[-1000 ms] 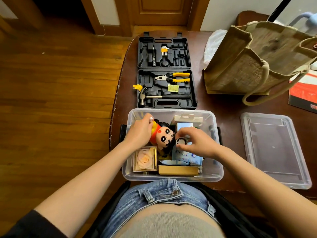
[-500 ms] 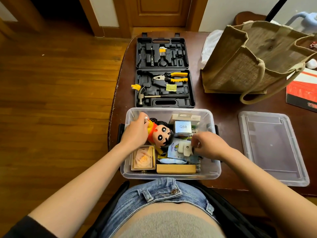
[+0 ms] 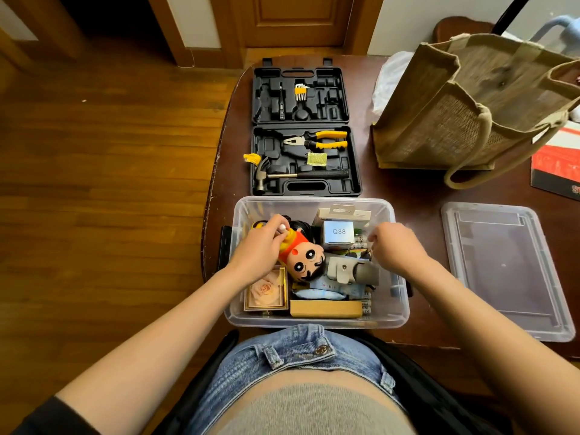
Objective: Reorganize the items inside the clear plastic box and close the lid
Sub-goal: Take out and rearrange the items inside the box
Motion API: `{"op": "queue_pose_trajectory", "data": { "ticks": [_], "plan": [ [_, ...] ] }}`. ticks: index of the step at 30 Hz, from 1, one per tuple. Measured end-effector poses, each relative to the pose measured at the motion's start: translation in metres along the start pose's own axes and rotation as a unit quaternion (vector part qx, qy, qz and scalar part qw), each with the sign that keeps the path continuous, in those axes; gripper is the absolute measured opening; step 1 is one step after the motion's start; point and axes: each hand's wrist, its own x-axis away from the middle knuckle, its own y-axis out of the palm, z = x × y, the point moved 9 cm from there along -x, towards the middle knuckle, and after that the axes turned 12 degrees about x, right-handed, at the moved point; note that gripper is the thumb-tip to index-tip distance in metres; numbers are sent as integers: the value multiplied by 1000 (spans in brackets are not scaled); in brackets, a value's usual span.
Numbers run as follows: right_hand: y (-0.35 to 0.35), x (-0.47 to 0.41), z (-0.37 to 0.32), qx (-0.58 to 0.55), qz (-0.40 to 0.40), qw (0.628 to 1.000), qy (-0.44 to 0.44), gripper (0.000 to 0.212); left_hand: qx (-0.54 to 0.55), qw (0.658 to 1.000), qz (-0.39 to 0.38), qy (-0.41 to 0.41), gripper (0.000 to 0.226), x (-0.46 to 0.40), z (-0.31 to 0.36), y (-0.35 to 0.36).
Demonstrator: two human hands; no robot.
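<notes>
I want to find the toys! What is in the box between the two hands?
In the head view, the doll with the big black eyes lies between the left hand and the right hand; beyond it stands a small box marked Q88.

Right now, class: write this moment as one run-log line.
step: sorting box | left hand: holds doll | right hand: fingers curled by pens, grip unclear | lid: off, on table

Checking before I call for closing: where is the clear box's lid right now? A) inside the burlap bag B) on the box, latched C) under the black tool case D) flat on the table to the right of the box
D: the lid lies flat on the table right of the open clear box, apart from it, untouched by either hand.
</notes>
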Motion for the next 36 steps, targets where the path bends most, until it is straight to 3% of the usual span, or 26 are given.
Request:
{"op": "queue_pose_trajectory", "data": {
  "ticks": [6,11,17,21,24,28,36],
  "plan": [
    [22,-6,-18,48,-95,993,-44,25,13,999,35,13,13,-2,-4,-13],
    [50,-20,-36,49,-188,979,-67,30,35,999,-33,-14,23,-6,-2,6],
    [55,-24,-44,75,-231,966,-86,35,52,998,-34,6,30,-8,7,10],
    [48,-23,-50,7,-219,970,-103,37,62,998,-29,-5,32,-9,5,11],
    [44,-20,-42,8,-207,974,-96,26,56,998,-30,-13,34,-8,1,11],
    [28,-14,-25,25,-157,984,-77,48,56,998,-27,-20,38,-8,0,9],
    [-18,12,5,-7,-81,995,-53,50,50,998,34,8,47,-9,15,2]
  ]
}}
